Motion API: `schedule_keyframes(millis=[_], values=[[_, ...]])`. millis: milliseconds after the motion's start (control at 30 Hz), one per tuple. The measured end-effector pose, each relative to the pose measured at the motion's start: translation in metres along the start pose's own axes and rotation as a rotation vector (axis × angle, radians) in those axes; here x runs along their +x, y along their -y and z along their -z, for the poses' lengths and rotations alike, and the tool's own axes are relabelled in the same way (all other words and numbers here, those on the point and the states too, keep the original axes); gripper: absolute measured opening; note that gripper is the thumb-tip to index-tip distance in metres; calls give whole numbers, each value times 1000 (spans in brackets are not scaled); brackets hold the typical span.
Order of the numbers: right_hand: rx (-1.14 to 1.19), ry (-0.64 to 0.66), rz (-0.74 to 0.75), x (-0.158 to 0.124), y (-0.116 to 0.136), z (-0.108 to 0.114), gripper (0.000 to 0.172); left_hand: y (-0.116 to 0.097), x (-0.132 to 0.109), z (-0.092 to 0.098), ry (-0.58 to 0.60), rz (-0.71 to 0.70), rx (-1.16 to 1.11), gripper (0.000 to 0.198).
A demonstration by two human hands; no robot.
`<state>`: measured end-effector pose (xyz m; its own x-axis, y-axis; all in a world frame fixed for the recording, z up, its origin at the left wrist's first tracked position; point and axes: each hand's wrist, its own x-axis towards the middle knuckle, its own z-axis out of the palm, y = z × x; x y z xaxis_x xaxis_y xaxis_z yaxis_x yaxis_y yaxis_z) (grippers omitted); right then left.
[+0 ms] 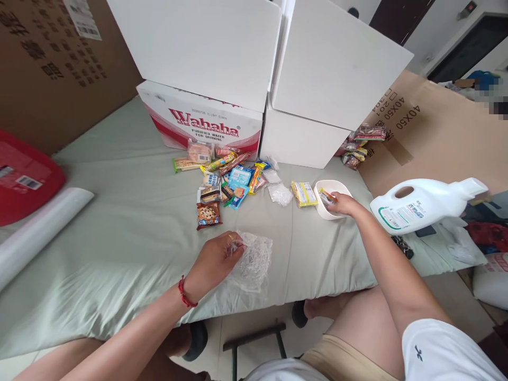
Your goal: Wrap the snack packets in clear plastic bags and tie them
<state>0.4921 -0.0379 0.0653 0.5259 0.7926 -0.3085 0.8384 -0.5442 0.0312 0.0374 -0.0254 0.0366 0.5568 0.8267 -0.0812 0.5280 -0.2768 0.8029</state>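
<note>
My left hand (216, 259) pinches a crinkled clear plastic bag (253, 263) by its left edge, above the cloth near the front. Over at the right, my right hand (342, 205) reaches into a small white bowl (332, 186), its fingers closed on a small wrapped snack (327, 196) with orange on it. Just left of the bowl lies a yellow and white packet (304, 194). A heap of snack packets, one a brown cookie packet (208, 215), lies before the boxes. Another crumpled clear plastic bag (280, 194) rests between the heap and the yellow packet.
A red and white Wahaha carton (210, 121) and white boxes (301, 138) stand at the back. A white detergent bottle (420, 206) lies at right. A red container (27, 177) and a white roll (47, 227) are at left. More snack packets (359, 145) sit by the right cardboard.
</note>
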Motion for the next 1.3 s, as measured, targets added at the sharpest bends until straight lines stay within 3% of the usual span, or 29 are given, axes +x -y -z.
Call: schedule_keyframes(millis=[167,267,367,467,567,700,800,867,967,1033,1133,1200,1300], values=[[-73,-10,-77,3,14,-2,56,-1,-1,3,-24,-22,-9,25],[-47,-140,-164,-10,13,18,56,0,-1,4,-54,-41,-43,23],[73,-292,-122,-17,27,41,60,1,-1,3,-97,-47,-65,24],[145,-274,-41,-12,58,52,58,3,0,1,-132,-37,-74,23],[203,-285,22,-11,90,47,57,3,2,1,-130,2,-121,21],[478,-548,318,-61,118,10,47,3,6,4,-131,82,-347,16],[773,-397,489,-125,127,-34,40,3,7,5,-176,96,-644,18],[1026,-341,394,-159,132,-62,40,2,7,6,-195,98,-801,22],[1418,-283,173,-183,140,-91,42,-1,4,7,-174,94,-931,27],[1592,-192,105,-187,144,-96,45,-3,2,6,-149,81,-968,28],[1675,-65,172,-191,149,-89,56,-7,-2,4,-132,36,-919,29],[1609,-39,284,-195,155,-82,57,-8,-6,1,-120,-15,-807,28],[1438,-48,356,-201,168,-81,42,-10,-10,-2,-108,-98,-611,25]])
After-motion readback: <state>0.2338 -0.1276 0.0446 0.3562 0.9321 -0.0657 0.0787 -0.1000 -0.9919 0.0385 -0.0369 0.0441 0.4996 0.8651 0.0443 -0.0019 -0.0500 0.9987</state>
